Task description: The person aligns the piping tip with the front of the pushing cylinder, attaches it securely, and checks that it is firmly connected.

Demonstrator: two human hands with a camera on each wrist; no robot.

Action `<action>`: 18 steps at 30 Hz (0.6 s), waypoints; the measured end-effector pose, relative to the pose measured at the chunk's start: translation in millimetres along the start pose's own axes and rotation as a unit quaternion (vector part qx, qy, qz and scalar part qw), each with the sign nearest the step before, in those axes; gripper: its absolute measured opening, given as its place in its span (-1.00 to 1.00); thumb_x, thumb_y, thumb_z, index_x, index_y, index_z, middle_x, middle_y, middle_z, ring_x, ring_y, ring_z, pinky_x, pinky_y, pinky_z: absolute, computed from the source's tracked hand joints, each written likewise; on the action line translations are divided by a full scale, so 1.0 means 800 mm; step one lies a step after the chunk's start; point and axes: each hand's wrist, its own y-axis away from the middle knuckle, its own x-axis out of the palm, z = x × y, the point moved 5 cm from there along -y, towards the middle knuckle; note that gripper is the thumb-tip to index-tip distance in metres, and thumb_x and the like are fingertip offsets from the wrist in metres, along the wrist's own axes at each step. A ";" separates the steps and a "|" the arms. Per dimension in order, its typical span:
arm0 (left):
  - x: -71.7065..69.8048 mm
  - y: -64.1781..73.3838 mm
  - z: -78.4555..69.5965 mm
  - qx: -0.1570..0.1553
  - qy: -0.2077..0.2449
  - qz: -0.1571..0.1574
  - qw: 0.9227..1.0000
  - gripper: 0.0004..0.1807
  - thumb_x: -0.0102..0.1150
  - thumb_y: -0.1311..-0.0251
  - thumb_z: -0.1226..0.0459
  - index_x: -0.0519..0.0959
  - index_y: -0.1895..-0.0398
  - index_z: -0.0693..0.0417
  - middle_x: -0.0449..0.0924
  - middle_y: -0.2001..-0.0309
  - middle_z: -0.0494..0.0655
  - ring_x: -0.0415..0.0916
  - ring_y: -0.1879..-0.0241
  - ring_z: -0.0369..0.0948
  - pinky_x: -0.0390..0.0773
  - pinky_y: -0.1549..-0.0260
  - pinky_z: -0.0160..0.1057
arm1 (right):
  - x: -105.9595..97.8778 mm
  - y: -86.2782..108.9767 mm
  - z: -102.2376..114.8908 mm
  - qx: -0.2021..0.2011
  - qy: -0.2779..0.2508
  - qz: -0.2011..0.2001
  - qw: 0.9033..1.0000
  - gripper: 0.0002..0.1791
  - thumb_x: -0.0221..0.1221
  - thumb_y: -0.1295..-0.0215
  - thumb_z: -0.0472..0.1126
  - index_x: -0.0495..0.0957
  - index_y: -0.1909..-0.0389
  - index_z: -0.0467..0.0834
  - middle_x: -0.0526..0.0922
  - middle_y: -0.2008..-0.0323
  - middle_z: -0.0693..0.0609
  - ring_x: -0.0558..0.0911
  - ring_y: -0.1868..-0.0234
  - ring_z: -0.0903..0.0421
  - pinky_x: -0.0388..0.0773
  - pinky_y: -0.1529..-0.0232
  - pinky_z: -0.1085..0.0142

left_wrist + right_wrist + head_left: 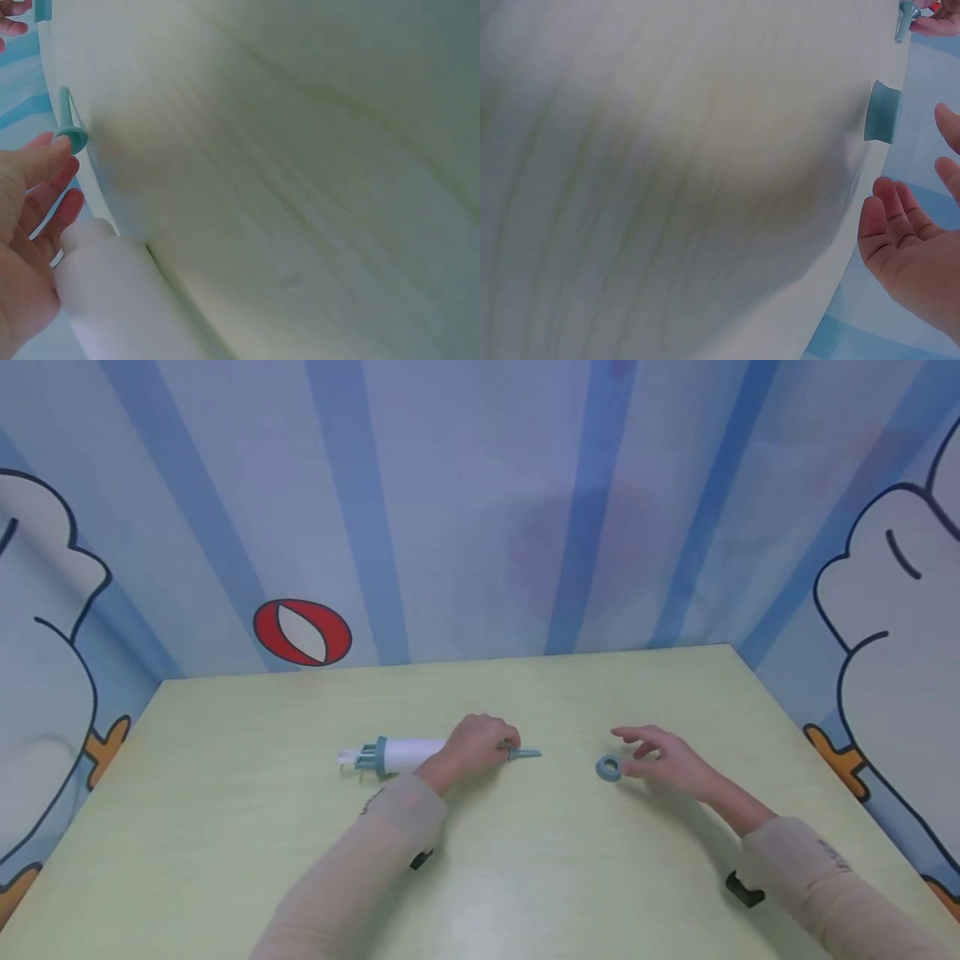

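Observation:
A white tube [411,755] with a teal end collar [381,757] and a clear plastic end piece [348,758] lies on its side on the table. My left hand [477,748] is over its right end, thumb and fingers pinching a small teal cone-shaped nozzle [72,137] by its flared base. The nozzle's narrow tip points to the right, away from the tube. Farther right stands a teal ring [883,112], its opening visible from above. Close beside this ring is my right hand [669,763], fingers spread and apart, holding nothing.
The pale yellow-green table [570,877] ends at a blue striped backdrop [480,527] with a red and white ball [266,631] printed on it. Side panels [907,693] with cartoon drawings flank the table. A dark wrist device [745,890] sits under the right sleeve.

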 end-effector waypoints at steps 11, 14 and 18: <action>0.001 0.000 -0.008 0.034 -0.044 -0.036 0.998 -0.87 0.11 -0.06 0.31 0.64 0.46 -0.10 0.63 0.43 -0.28 0.53 0.43 -0.28 0.46 0.34 -0.28 | 0.014 -0.004 -0.003 0.013 0.012 0.023 1.000 -0.38 0.25 -0.01 -0.20 0.32 -0.13 -0.27 0.42 0.06 -0.30 0.48 0.27 0.04 0.45 0.41 0.33; 0.001 0.000 -0.008 0.033 -0.046 -0.041 0.998 -0.87 0.10 -0.07 0.30 0.63 0.46 -0.09 0.63 0.44 -0.28 0.53 0.44 -0.27 0.46 0.34 -0.28 | 0.017 -0.007 -0.005 0.017 0.020 0.025 0.999 -0.39 0.25 -0.01 -0.20 0.34 -0.13 -0.25 0.42 0.08 -0.26 0.46 0.31 0.08 0.43 0.44 0.35; 0.000 0.001 -0.008 0.033 -0.032 -0.054 0.997 -0.88 0.08 -0.09 0.30 0.62 0.44 -0.07 0.63 0.44 -0.26 0.54 0.45 -0.26 0.46 0.31 -0.28 | 0.021 -0.010 -0.006 0.019 0.033 0.028 0.999 -0.40 0.25 0.00 -0.21 0.35 -0.12 -0.24 0.44 0.13 -0.22 0.44 0.36 0.11 0.42 0.44 0.35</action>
